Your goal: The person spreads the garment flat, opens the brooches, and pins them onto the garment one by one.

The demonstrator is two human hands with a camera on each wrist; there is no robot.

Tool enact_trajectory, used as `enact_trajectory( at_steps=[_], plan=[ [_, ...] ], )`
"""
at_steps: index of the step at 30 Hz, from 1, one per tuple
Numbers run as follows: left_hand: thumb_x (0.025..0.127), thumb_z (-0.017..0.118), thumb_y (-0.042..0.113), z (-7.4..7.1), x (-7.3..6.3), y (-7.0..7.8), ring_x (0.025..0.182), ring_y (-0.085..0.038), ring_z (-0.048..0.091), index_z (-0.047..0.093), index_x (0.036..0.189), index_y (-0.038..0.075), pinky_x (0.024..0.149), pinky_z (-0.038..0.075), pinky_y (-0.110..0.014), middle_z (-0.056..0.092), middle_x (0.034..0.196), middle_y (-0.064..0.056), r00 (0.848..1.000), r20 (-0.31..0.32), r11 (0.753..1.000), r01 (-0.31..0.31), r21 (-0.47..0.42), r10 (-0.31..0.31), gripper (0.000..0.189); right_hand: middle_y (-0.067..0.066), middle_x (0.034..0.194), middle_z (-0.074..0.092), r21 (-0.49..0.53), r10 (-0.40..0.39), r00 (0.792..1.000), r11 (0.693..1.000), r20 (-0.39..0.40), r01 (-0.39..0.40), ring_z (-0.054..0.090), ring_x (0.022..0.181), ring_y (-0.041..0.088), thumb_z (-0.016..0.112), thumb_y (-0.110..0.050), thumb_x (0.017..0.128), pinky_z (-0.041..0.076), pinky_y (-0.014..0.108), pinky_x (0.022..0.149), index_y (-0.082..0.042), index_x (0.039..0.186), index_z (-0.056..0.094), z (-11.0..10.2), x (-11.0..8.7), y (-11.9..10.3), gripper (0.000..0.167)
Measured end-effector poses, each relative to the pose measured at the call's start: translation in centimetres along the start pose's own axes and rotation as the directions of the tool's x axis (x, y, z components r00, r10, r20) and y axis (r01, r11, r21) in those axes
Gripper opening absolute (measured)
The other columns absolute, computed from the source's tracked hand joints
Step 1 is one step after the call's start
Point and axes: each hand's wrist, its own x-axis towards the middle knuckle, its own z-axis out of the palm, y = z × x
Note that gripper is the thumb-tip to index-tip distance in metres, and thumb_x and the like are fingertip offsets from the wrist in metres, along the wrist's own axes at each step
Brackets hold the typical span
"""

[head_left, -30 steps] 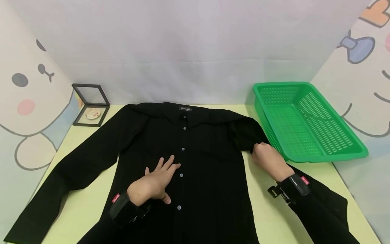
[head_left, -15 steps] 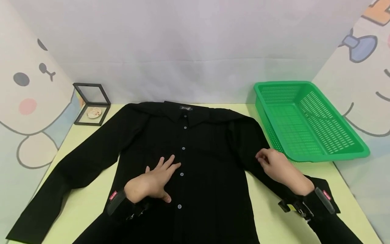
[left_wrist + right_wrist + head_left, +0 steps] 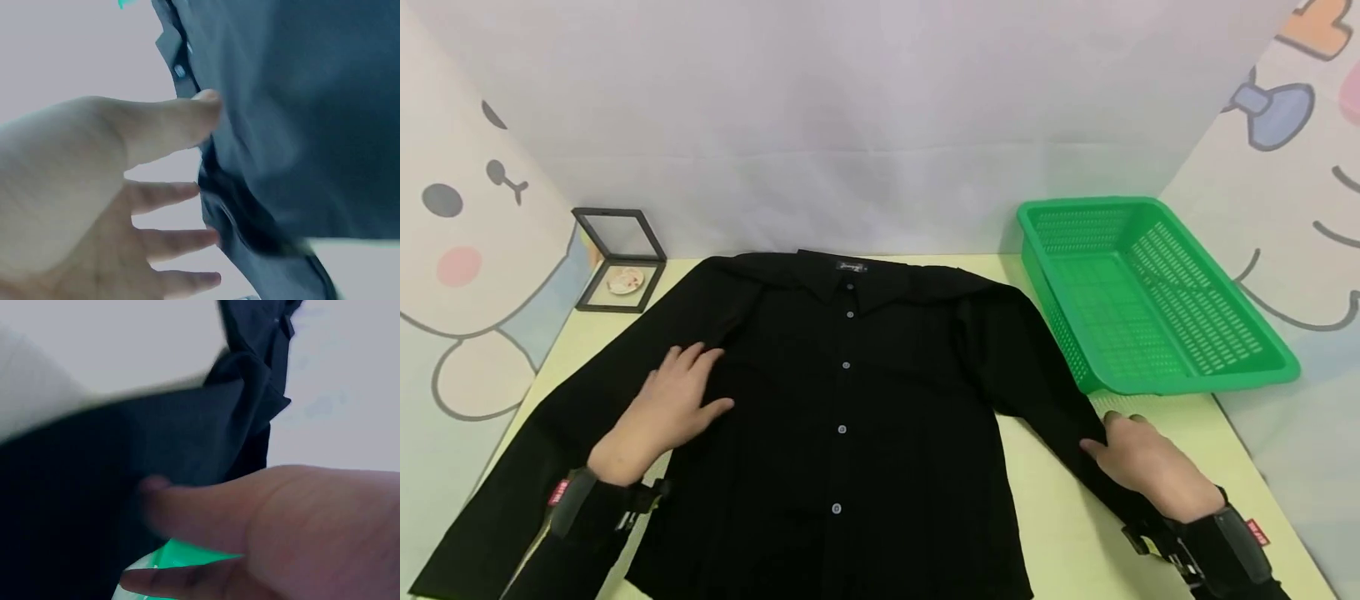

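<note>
A black button-up shirt (image 3: 917, 383) lies spread front up, its collar (image 3: 820, 275) toward the back wall. My left hand (image 3: 662, 408) is over the shirt's left side near the armpit, fingers spread and holding nothing. In the left wrist view, the thumb and fingers of that hand (image 3: 94, 194) stand apart in front of the dark cloth. My right hand (image 3: 1157, 467) is at the right sleeve (image 3: 1037, 375), below the basket. Seen from the right wrist, its thumb lies across the sleeve (image 3: 175, 425) while the fingers extend on the far side. My forearm hides the cuff.
A green plastic basket (image 3: 1180, 387) stands at the back right, close beside the right sleeve. At the back left is an open black frame (image 3: 658, 279) with a small pale round item (image 3: 625, 281) in it. White curtain-like walls (image 3: 880, 125) enclose the pale yellow table (image 3: 1015, 483).
The left hand has moved left from the shirt's middle toward the armpit. My right hand has slid down along the right sleeve, which now lies straighter and unfolded.
</note>
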Motion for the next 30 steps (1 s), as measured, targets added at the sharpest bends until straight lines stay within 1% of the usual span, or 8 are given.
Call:
enact_trajectory(
  at_steps=[5,8,12,17,20,23,25,30],
  plan=[
    [0.096,0.074,0.031,0.6,-0.8,-2.1,0.140,-0.070,0.018,0.031,0.154,-0.009,0.104,0.026,-0.084,0.021,0.157,-0.044,0.982,0.138,0.991,0.131,-0.022,-0.127,0.083,0.006,0.066,0.041,0.013,-0.059,0.996,0.998,-0.060,0.060,0.043,0.063,0.024,0.073,-0.028,0.095,0.040,0.037,0.061,-0.006,0.070,0.047,-0.1,-0.5,0.0,0.042],
    [0.096,0.074,0.030,0.9,-0.8,-2.3,0.139,-0.072,0.020,0.032,0.152,-0.011,0.106,0.029,-0.081,0.021,0.155,-0.047,0.980,0.168,0.993,0.112,-0.034,-0.105,0.082,-0.001,0.060,0.039,0.044,-0.158,0.975,0.985,-0.158,0.167,0.037,0.057,0.013,0.072,-0.014,0.094,0.034,0.031,0.057,-0.012,0.064,0.043,-0.1,-0.8,-0.3,0.042],
    [0.097,0.072,0.028,0.9,-0.7,-2.1,0.138,-0.072,0.023,0.034,0.151,-0.012,0.109,0.030,-0.077,0.021,0.153,-0.049,0.978,0.192,0.995,0.091,-0.035,-0.082,0.077,0.011,0.079,0.072,0.073,-0.257,0.915,0.954,-0.312,0.292,0.047,0.057,0.010,0.070,-0.010,0.096,0.039,0.029,0.054,0.003,0.091,0.075,-0.7,-1.4,-1.3,0.014],
    [0.099,0.069,0.027,0.9,-0.6,-1.9,0.138,-0.072,0.021,0.031,0.153,-0.012,0.108,0.031,-0.078,0.016,0.155,-0.050,0.967,0.232,0.994,0.110,-0.019,-0.102,0.076,0.008,0.084,0.076,0.162,-0.313,0.846,0.896,-0.432,0.414,0.047,0.055,0.003,0.068,-0.015,0.100,0.040,0.024,0.053,-0.001,0.109,0.079,-1.6,-2.8,-3.5,0.020],
    [0.100,0.068,0.027,1.0,-0.5,-1.9,0.138,-0.073,0.019,0.030,0.153,-0.012,0.108,0.030,-0.078,0.013,0.156,-0.050,0.966,0.237,0.993,0.113,-0.016,-0.106,0.076,-0.005,0.061,0.053,0.340,-0.340,0.859,0.813,-0.382,0.473,0.038,0.051,0.003,0.057,-0.022,0.108,0.037,0.026,0.050,-0.004,0.108,0.070,-2.1,-3.4,-4.5,0.022],
    [0.101,0.067,0.026,1.1,-0.5,-1.9,0.139,-0.073,0.018,0.029,0.154,-0.013,0.109,0.030,-0.078,0.012,0.156,-0.050,0.966,0.236,0.994,0.111,-0.020,-0.104,0.076,-0.009,0.059,0.019,0.574,-0.330,0.906,0.702,-0.263,0.422,0.019,0.045,0.008,0.043,-0.028,0.113,0.029,0.029,0.042,-0.006,0.109,0.053,-2.3,-3.5,-4.8,0.025],
    [0.101,0.067,0.026,1.2,-0.5,-1.8,0.139,-0.073,0.017,0.028,0.154,-0.013,0.109,0.029,-0.079,0.011,0.156,-0.050,0.966,0.237,0.994,0.109,-0.025,-0.100,0.076,-0.006,0.062,0.025,0.664,-0.318,0.923,0.644,-0.219,0.379,0.026,0.047,0.011,0.040,-0.029,0.114,0.033,0.030,0.044,-0.001,0.112,0.048,-2.4,-3.2,-4.8,0.029],
    [0.101,0.066,0.025,1.1,-0.6,-1.9,0.139,-0.074,0.015,0.027,0.154,-0.013,0.109,0.027,-0.079,0.010,0.157,-0.050,0.965,0.245,0.993,0.110,-0.039,-0.098,0.076,0.016,0.091,0.060,0.565,-0.243,0.947,0.761,-0.209,0.320,0.062,0.080,0.024,0.042,-0.032,0.113,0.045,0.034,0.065,0.002,0.132,0.049,-1.8,-2.0,-4.5,0.040]
  ],
)
